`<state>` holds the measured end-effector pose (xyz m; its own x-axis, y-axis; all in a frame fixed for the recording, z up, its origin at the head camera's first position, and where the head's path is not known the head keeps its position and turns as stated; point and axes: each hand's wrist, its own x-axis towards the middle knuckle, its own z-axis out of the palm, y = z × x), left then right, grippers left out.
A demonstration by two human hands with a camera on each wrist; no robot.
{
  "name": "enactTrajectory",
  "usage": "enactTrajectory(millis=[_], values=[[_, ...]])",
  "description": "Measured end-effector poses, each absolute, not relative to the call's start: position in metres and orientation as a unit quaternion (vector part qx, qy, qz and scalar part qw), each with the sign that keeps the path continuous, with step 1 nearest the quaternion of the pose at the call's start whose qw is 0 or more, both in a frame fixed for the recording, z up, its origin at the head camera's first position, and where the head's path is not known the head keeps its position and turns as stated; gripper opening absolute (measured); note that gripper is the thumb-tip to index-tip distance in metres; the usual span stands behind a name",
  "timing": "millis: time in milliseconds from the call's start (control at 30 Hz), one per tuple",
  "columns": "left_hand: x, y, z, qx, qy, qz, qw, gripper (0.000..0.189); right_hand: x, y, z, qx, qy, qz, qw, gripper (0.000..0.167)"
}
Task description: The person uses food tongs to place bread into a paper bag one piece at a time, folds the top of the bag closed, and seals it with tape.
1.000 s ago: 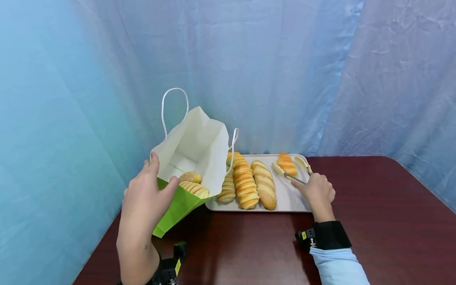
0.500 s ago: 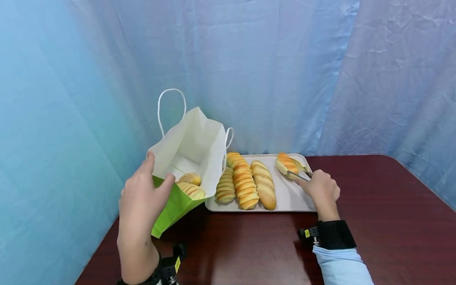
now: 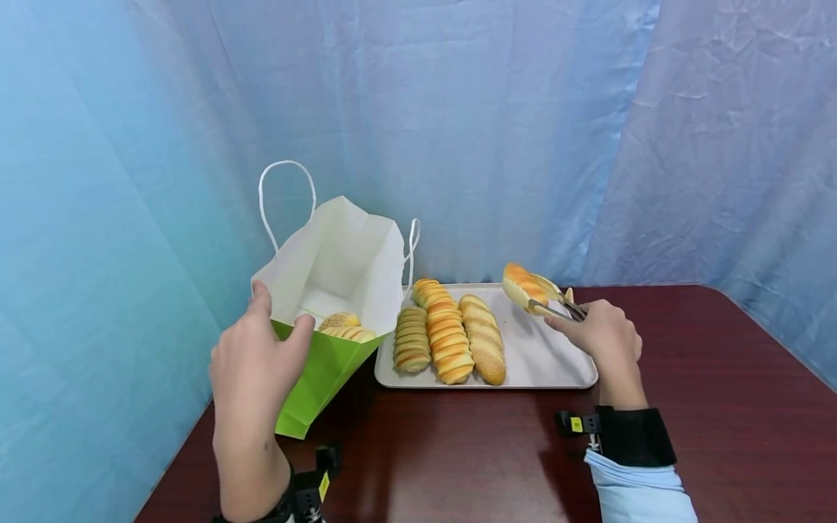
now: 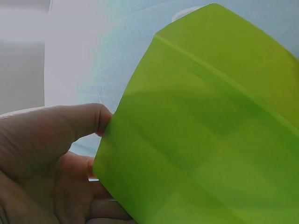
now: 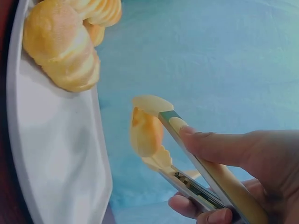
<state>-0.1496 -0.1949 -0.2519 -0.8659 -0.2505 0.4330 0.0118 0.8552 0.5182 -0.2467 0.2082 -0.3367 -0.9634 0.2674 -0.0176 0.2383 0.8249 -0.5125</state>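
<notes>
A green paper bag (image 3: 320,378) with a white inside stands tilted on the left, its mouth facing me. My left hand (image 3: 251,378) is at its near left corner, thumb and forefinger spread along the rim. In the left wrist view the green wall hides the fingertips. Two breads (image 3: 343,330) lie in the bag, one seeded. My right hand (image 3: 604,338) grips metal tongs (image 3: 564,305) with cream tips. Between the tips a small orange-striped bread (image 3: 523,285) hangs above the tray. In the right wrist view the bread (image 5: 145,133) is pinched from both sides.
A white tray (image 3: 556,367) lies behind on the dark red table (image 3: 471,450). On its left part are a brownish roll (image 3: 412,341), an orange-striped loaf (image 3: 447,338) and a pale scored loaf (image 3: 484,341). Blue curtains (image 3: 458,131) hang behind and at the left.
The tongs have closed on the small bread and lifted it off the tray. My right hand has moved right. The bag's top has shifted left, along with my left hand slightly.
</notes>
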Motion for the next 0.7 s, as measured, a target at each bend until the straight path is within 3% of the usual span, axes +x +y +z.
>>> enactTrajectory(millis=[267, 700], values=[[-0.149, -0.193, -0.250, 0.065, -0.931, -0.270, 0.239, 0.074, -0.243, 0.209, -0.330, -0.134, -0.955, 0.263, 0.010, 0.085], [-0.147, -0.181, -0.246, 0.071, -0.923, -0.303, 0.228, 0.073, -0.243, 0.210, -0.332, -0.130, -0.957, 0.260, 0.005, 0.084]])
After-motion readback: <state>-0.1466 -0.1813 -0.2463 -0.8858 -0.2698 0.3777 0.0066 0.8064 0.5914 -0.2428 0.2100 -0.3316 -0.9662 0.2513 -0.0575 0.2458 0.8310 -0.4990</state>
